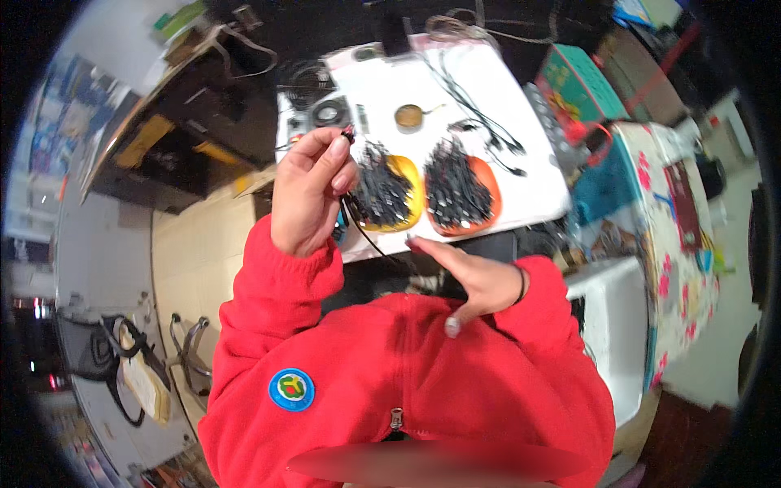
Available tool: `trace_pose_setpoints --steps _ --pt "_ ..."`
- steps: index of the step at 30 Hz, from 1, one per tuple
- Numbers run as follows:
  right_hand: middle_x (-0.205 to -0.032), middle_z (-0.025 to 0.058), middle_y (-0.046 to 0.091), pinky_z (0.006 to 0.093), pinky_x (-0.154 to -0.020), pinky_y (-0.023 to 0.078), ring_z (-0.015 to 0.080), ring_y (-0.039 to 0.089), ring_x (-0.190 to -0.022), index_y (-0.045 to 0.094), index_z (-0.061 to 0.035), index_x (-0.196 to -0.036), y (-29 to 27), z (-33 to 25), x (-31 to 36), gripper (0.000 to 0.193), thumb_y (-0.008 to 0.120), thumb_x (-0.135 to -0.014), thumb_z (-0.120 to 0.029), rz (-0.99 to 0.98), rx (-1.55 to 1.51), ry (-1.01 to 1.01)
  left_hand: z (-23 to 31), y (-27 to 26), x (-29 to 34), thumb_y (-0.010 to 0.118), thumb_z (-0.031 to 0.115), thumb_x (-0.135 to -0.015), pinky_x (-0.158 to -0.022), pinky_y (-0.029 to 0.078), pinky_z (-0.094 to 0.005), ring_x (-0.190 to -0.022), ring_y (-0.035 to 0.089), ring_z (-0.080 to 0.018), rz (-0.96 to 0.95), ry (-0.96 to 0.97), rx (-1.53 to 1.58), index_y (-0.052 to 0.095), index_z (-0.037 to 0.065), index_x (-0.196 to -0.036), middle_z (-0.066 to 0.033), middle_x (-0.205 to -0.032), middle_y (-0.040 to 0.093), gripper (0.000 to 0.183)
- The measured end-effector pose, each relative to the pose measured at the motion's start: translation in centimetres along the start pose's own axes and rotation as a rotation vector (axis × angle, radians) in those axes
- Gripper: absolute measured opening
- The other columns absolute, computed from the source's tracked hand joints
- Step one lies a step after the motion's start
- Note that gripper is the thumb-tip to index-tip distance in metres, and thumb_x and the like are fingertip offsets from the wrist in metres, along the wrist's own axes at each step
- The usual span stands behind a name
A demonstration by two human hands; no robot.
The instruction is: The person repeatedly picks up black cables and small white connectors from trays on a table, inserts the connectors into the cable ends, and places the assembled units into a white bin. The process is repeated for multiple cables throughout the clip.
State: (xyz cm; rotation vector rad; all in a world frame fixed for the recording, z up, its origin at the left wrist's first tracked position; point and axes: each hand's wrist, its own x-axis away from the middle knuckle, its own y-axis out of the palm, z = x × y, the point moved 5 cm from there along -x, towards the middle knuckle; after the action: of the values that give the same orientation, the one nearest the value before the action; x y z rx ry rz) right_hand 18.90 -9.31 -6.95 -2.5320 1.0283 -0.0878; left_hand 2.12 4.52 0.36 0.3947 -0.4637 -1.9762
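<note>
My left hand [313, 175] is raised over the near left part of the white table [508, 93]. Its thumb and fingers pinch a thin black cable [370, 238], whose small dark end with a bit of red shows above the fingertips. The rest of the cable hangs below the hand. My right hand [484, 281] is held low by the table's near edge, thumb and fingers apart, with nothing visible in it. Beyond it lie a yellow tray [418, 191] and an orange tray [495, 191], each heaped with black cable pieces.
A small round container [408, 119] with brownish contents stands behind the trays. Dark cables [480, 118] with plugs lie at the right, and a black coil [307, 81] at the far left. A green box [582, 81] and a white bin [614, 325] stand to the right.
</note>
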Motion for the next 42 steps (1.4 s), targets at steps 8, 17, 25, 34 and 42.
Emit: trace_pose_setpoints --steps 8,17,25,34,42 --pt "-0.112 0.0250 0.052 0.0392 -0.083 0.046 0.0288 0.058 -0.099 0.034 0.0047 -0.130 1.6 -5.6 5.9 0.049 0.050 -0.095 -0.025 0.779 -0.137 0.219 -7.4 14.2 6.9 0.056 0.005 -0.092 -0.072 0.045 -0.0248 -0.080 0.054 -0.0134 -0.266 -0.059 0.111 0.055 -0.001 -0.110 -0.0063 -0.090 0.058 0.019" --pt "-0.076 -0.0013 0.049 0.0195 -0.054 0.031 0.0060 0.039 -0.060 0.052 -0.0017 -0.113 -0.5 -17.4 31.1 0.026 0.040 -0.100 -0.021 1.650 0.274 0.520 -7.8 10.1 6.4 0.056 0.008 -0.091 -0.094 0.045 -0.0306 -0.113 0.054 -0.0204 -0.306 -0.149 -0.291 0.046 0.000 -0.129 -0.0109 -0.123 0.055 0.040" --pt "-0.069 0.0135 0.061 0.0404 -0.061 0.046 0.0259 0.060 -0.062 0.058 -0.0032 -0.087 3.5 5.5 44.2 0.023 0.045 -0.093 -0.022 0.874 0.442 1.507 -10.2 -1.6 7.9 0.056 0.004 -0.090 -0.069 0.043 -0.0203 -0.084 0.056 -0.0094 -0.082 -0.419 -0.490 0.054 0.000 -0.117 -0.0047 -0.102 0.059 0.027" --pt "-0.100 0.0271 0.064 0.0451 -0.087 0.049 0.0396 0.063 -0.096 0.058 0.0026 -0.104 7.9 19.6 44.8 0.046 0.059 -0.086 -0.040 0.688 0.473 1.919 -9.1 -8.5 10.3 0.058 0.006 -0.090 -0.066 0.041 -0.0194 -0.079 0.055 -0.0079 0.103 -0.380 -0.529 0.059 0.001 -0.109 -0.0053 -0.096 0.063 0.019" --pt "-0.110 0.0266 0.061 0.0435 -0.090 0.044 0.0428 0.056 -0.106 0.053 0.0019 -0.117 9.1 26.8 45.5 0.034 0.055 -0.087 -0.013 1.046 0.225 1.332 -8.1 -10.7 10.2 0.057 0.007 -0.091 -0.069 0.043 -0.0200 -0.082 0.058 -0.0072 0.130 -0.291 -0.655 0.063 0.001 -0.104 -0.0021 -0.092 0.065 0.015"
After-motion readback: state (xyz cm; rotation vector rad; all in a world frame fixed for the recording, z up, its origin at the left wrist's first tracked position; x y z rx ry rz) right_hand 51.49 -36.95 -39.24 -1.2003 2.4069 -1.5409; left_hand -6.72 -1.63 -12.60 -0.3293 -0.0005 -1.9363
